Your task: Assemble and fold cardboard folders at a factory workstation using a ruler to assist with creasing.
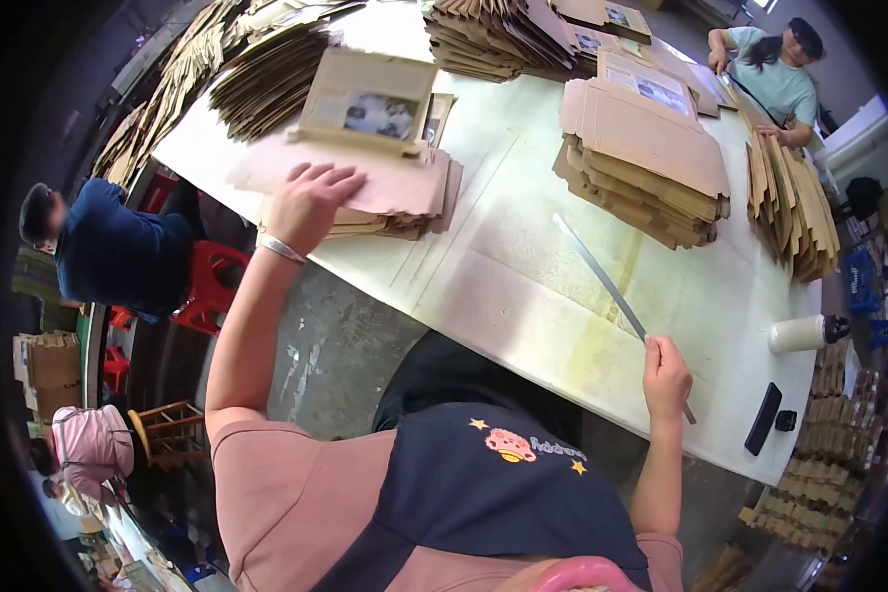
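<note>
My left hand [311, 205] lies over a stack of flat brown cardboard blanks [405, 187] at the left of the table, its fingers spread across the top sheet. Just beyond those fingers sits a cardboard piece with a dark printed picture [370, 99]. In my right hand [667, 375], near the front table edge, is a long flat grey strip [602, 271], gripped close to its lower end. The strip slants away to the upper left, over the pale tabletop. Beyond it stands a taller stack of cardboard blanks [641, 163].
A pale table [483, 257] spreads before me. More cardboard piles stand at the back [498, 35] and back left [271, 84]. To the right are a white bottle [804, 333] and a dark phone [763, 419]. A co-worker [775, 84] handles cardboard at the far right; another person [118, 247] sits left.
</note>
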Motion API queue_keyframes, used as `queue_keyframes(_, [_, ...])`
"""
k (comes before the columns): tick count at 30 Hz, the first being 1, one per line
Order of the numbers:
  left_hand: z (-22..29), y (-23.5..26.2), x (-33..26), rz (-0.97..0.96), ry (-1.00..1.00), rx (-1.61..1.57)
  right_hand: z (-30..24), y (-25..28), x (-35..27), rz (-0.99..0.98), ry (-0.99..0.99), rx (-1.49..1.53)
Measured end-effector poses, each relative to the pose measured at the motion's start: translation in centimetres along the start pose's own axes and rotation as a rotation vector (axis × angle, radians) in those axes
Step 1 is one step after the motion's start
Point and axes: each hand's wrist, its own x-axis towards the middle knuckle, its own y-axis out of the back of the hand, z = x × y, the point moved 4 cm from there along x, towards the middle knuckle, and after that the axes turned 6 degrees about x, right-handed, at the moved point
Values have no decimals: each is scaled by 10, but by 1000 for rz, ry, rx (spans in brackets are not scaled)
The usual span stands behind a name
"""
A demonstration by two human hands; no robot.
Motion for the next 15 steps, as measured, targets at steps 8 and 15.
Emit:
queue_keyframes(8, [-93,-123,-28,-422,504,-837,49,-11,-35,88,26,-149])
queue_keyframes(15, [-65,-153,17,-723,450,-279,50,-18,-36,109,26,-206])
